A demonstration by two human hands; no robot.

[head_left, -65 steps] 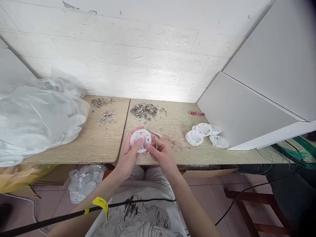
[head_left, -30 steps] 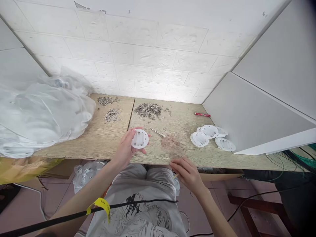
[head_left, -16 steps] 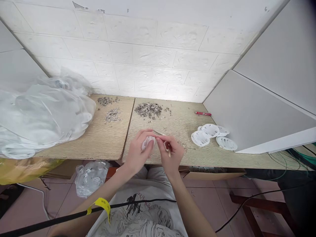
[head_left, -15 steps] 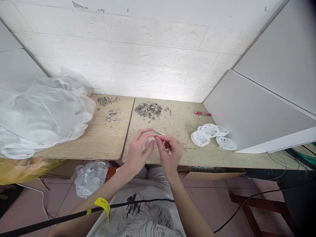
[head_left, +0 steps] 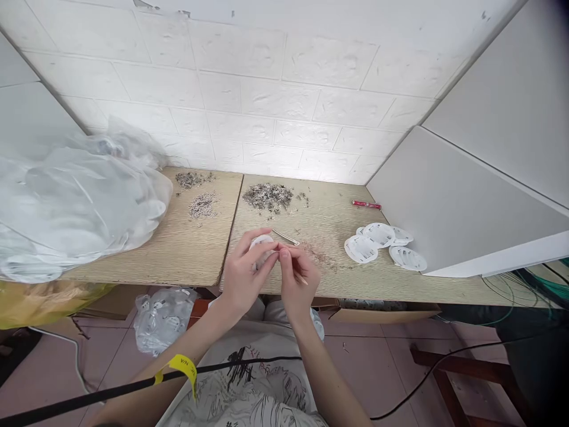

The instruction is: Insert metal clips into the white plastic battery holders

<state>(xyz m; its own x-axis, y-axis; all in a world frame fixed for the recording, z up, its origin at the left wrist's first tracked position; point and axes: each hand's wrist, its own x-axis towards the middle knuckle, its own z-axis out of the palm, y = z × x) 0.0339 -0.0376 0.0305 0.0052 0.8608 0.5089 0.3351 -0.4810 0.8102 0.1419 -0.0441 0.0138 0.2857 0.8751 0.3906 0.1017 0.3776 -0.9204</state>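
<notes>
My left hand [head_left: 243, 276] is closed, its thumb and fingertips pressed together against those of my right hand [head_left: 300, 281]. What they pinch between them is too small to make out. A round white plastic disc [head_left: 260, 242] shows behind and between my left fingers; I cannot tell whether it is held or lies on the table. From my closed right hand sticks out the end of a thin pale stick [head_left: 302, 280], the rest hidden by the fingers. Just beyond my fingertips is a slim metal tool [head_left: 287, 238] on the wooden table [head_left: 320, 207].
Small metal parts form a heap [head_left: 268, 197] at the back, with smaller piles [head_left: 203, 205] to the left. White discs [head_left: 361, 249] and a red pen-like object [head_left: 366, 205] are at right. A large plastic bag [head_left: 80, 201] fills the left. A black cable [head_left: 111, 394] crosses low in front.
Both hands have shifted slightly, the right one turning a little toward me. More of the white disc and of the slim metal tool now shows.
</notes>
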